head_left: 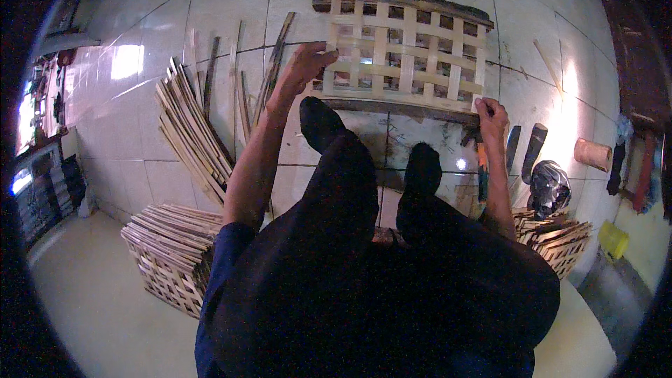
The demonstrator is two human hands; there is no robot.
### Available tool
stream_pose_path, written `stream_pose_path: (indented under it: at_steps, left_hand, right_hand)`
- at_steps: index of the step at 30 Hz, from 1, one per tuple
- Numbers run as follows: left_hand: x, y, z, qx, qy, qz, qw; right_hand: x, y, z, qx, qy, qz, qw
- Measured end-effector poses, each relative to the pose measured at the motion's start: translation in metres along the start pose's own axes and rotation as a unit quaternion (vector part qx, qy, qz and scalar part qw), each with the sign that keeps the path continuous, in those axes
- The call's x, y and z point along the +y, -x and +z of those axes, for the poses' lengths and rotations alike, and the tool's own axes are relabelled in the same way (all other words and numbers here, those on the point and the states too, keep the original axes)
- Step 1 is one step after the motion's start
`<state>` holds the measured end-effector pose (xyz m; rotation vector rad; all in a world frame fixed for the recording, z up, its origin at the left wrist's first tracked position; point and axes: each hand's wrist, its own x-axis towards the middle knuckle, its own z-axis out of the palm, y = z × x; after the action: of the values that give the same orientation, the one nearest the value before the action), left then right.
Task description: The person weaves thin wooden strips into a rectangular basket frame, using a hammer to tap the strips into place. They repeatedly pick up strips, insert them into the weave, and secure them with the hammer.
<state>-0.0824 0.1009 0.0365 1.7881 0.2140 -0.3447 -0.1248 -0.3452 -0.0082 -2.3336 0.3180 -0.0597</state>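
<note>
Evidently, the woven panel [404,48] is being held at its edges by the left hand [306,68] and the right hand [493,117]

In the head view, the person's dark-clad legs [336,203] are filling the lower middle and hiding the floor beneath. The fisheye rim is fading to black, and the clutter along the left edge is blurring beyond recognition. The left hand is bending nearly closed, gripping the panel's left side between thumb and fingers; some fingertips are hiding beneath it. The right hand is pinching the near right corner, its remaining fingers curling inward.

The panel is lying beyond the feet, over the tiled floor [119,122]; whether it is touching the tiles all along is hard to tell. Flat, pale strips are crossing in an open, roughly rectangular lattice, with darker patches showing through the gaps. Dark bars are running along its far and near edges.

To the left, a bundle of loose strips [190,129] is fanning out near a latticed stack [171,238]. To the right, an orange-and-dark tool [482,157] is lying partly behind the right forearm [498,175]. Nearby, a crumpled black bag [549,189] is glinting with pale patches, too blurred to tell as print or shine.
</note>
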Motion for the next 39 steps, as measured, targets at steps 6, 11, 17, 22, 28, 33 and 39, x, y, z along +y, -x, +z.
stream_pose_path:
  at_steps: [6, 11, 17, 22, 28, 33, 39]
  left_hand:
    - [-0.012, -0.002, -0.010, -0.012, -0.065, 0.000, 0.998]
    - [-0.013, 0.011, -0.019, -0.031, -0.161, -0.009, 0.986]
    - [-0.017, 0.019, -0.012, -0.003, -0.069, -0.011, 0.998]
    - [-0.021, 0.020, -0.014, -0.007, -0.069, -0.030, 0.997]
    - [-0.024, 0.022, -0.016, -0.009, -0.087, 0.049, 0.995]
    - [-0.004, 0.026, -0.015, -0.026, -0.117, -0.018, 0.993]
    - [-0.006, 0.025, -0.017, -0.038, -0.100, -0.012, 0.994]
  right_hand:
    - [-0.022, 0.007, -0.002, -0.012, -0.033, 0.021, 0.999]
    - [-0.004, -0.001, -0.007, -0.053, 0.015, 0.045, 0.997]
    - [-0.028, -0.005, -0.018, -0.081, 0.005, 0.080, 0.993]
    - [-0.034, 0.000, -0.019, -0.042, 0.021, 0.012, 0.999]
    - [-0.028, -0.001, -0.016, -0.057, -0.013, 0.073, 0.996]
    - [-0.026, -0.003, -0.017, -0.059, 0.007, 0.065, 0.996]
    - [-0.018, -0.009, -0.010, -0.045, -0.014, 0.054, 0.997]
